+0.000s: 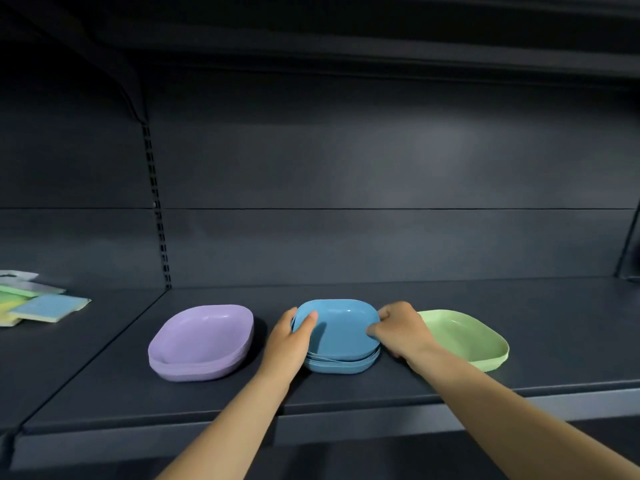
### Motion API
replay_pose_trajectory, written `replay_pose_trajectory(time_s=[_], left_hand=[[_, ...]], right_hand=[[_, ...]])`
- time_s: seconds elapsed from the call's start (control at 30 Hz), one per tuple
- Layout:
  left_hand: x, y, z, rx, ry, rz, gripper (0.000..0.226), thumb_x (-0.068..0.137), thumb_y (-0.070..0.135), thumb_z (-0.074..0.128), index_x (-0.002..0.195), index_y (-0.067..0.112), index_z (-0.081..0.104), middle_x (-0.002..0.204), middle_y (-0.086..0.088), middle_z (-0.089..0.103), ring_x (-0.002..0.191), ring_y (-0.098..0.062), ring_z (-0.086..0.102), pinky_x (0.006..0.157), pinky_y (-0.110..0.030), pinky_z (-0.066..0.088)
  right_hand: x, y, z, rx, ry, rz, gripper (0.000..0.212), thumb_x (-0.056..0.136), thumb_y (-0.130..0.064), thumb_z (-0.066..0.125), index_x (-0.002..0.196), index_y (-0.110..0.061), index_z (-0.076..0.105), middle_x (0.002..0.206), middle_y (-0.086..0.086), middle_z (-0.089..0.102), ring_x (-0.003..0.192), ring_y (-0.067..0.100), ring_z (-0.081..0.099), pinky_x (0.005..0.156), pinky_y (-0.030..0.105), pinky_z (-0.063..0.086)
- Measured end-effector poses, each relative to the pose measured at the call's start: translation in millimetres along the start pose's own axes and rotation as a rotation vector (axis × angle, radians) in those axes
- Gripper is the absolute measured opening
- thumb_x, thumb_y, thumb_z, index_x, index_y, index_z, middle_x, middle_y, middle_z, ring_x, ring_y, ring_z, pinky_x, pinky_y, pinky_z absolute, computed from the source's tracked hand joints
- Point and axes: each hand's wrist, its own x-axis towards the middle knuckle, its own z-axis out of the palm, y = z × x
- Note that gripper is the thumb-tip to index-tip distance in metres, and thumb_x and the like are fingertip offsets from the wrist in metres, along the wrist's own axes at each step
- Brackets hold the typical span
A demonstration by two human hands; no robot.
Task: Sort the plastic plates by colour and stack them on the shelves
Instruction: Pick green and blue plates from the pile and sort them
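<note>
Both grips clasp blue plate stack (337,336): left hand (290,336), right hand (403,332), on shelf (346,386).

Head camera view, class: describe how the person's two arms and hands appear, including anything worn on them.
Both forearms are bare from the bottom of the frame up to the wrists; no sleeves show. The left hand and right hand wear no gloves, and no rings, watch or bracelet can be seen. Fingers are bare, without visible markings. The picture is slightly soft, so fine detail cannot be told.

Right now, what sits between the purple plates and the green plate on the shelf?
In the head view, the blue stack, gripped by the left hand and right hand.
</note>
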Motion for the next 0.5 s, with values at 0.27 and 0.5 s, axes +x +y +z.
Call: replay_pose_trajectory(time_s=[0.27, 0.5], left_hand=[[-1, -1, 0, 0.067, 0.041, -0.012, 0.031, 0.093, 0.043, 0.050, 0.114, 0.020, 0.051, 0.101, 0.008, 0.057, 0.087, -0.006, 0.053, 0.068, -0.023, 0.039], [-1, -1, 0, 0.193, -0.006, -0.002, 0.048, 0.093, 0.043, 0.049, 0.135, 0.024, 0.036, 0.129, 0.004, 0.052, 0.112, -0.016, 0.052, 0.087, -0.030, 0.041]], right_hand=[[-20, 9, 25, 0.000, 0.038, -0.079, 0.018, 0.076, -0.017, 0.063, 0.093, -0.012, 0.059, 0.104, 0.008, 0.053, 0.087, 0.024, 0.059, 0.074, 0.030, 0.048], [-20, 7, 22, -0.043, -0.068, -0.089, 0.064, 0.082, -0.020, 0.062, 0.141, -0.014, 0.036, 0.130, 0.007, 0.044, 0.109, 0.021, 0.053, 0.083, 0.024, 0.039]])
